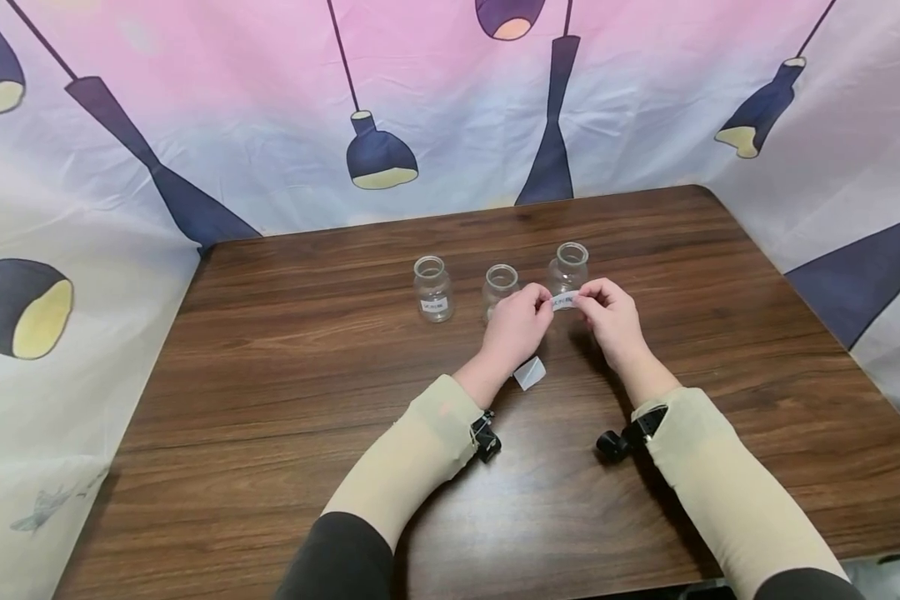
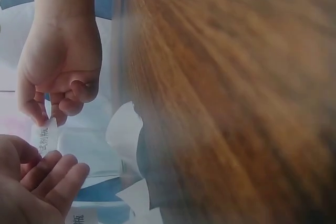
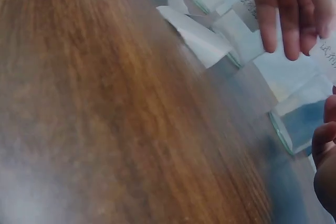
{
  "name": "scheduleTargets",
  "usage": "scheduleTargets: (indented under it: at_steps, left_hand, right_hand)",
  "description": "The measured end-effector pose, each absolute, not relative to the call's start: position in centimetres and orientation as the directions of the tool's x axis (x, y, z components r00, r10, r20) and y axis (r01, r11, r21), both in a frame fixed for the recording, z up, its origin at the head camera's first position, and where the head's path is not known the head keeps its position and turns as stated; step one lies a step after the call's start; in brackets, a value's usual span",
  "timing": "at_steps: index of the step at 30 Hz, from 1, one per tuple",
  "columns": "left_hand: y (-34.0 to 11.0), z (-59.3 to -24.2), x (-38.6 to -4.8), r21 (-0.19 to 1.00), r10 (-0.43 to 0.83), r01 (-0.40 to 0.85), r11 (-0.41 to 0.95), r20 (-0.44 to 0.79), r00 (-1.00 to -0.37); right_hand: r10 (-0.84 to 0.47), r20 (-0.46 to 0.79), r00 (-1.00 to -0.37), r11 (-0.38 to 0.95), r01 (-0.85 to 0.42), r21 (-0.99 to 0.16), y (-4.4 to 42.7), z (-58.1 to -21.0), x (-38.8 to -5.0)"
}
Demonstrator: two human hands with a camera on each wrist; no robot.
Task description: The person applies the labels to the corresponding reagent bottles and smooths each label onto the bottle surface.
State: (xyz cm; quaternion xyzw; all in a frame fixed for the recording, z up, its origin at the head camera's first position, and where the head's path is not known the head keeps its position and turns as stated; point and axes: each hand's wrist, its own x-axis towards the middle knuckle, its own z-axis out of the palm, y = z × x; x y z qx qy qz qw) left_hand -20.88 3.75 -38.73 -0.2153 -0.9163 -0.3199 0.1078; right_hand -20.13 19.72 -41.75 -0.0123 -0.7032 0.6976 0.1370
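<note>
Both hands hold a small white printed label [image 1: 564, 300] stretched between them, in front of the right glass jar [image 1: 570, 268]. My left hand [image 1: 520, 323] pinches its left end, and my right hand [image 1: 613, 323] pinches the other. In the left wrist view the label [image 2: 46, 138] shows dark characters between the right hand [image 2: 63, 66] and the left hand [image 2: 37, 182]. The middle glass jar [image 1: 501, 280] stands partly hidden behind my left hand. Farther left, another glass jar [image 1: 433, 290] carries a similar label on its front. All three jars are upright, with no lids on.
A folded white paper piece [image 1: 529, 373] lies on the brown wooden table [image 1: 285, 400] near my left wrist. The right wrist view shows curled paper [image 3: 194, 35] by the jars. A printed cloth [image 1: 270, 150] hangs behind the table's far edge.
</note>
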Motion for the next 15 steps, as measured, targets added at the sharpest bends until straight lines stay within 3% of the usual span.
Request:
scheduleTargets:
  at_steps: [15]
  left_hand:
    - [4.9, -39.5, -21.3, 0.682, 0.313, 0.407, 0.608, 0.265, -0.912]
  right_hand:
    - [0.269, 0.148, -0.952, -0.057, -0.169, -0.984, 20.4, -42.7, -20.4]
